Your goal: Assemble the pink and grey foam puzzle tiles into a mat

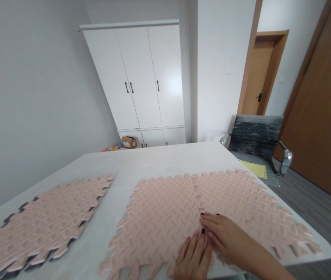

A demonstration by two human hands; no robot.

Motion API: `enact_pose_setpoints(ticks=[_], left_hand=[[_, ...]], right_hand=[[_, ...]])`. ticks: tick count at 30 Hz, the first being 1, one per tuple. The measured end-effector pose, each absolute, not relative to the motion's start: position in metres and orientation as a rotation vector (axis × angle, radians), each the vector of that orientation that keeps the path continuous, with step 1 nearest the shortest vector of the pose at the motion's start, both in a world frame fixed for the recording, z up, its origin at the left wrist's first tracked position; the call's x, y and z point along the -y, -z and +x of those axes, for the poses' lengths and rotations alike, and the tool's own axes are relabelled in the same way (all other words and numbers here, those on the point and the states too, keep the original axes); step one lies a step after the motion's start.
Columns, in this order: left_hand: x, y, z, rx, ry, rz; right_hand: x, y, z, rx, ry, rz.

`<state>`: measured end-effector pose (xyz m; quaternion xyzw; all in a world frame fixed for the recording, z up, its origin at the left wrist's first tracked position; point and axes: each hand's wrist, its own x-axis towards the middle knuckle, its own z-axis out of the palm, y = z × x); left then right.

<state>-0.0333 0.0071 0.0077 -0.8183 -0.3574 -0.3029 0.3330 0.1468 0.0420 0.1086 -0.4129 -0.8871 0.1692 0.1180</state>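
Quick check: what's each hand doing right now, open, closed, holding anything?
Left hand: open, flat on the left mat near the seam, holding nothing.
Right hand: open, fingers pressing along the seam beside the right mat, holding nothing.

Left hand (pixel 193 258) and mat stack (pixel 39 225) cut off at bottom edge.

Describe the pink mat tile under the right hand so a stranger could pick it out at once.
On the white table, two pink interlocking foam tiles sit joined near the front edge. The right-hand pink foam tile is the one overhanging the table's right corner, nearest the grey chair. The right hand presses its seam edge.
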Motion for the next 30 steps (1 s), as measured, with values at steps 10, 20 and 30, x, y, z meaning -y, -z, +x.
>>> enact_pose_setpoints(ticks=[10,20,30], left_hand=[[-0.004,-0.021,-0.036,0.954,0.668,-2.131],[-0.005,-0.014,-0.036,0.971,0.733,-2.115],[-0.006,-0.008,-0.032,1.004,0.824,-2.074]], right_hand=[[-0.068,-0.101,0.151,2.696,-0.456,-1.198],[-0.104,-0.117,0.144,2.701,-0.355,-1.153],[-0.130,-0.116,0.136,2.727,-0.323,-1.215]])
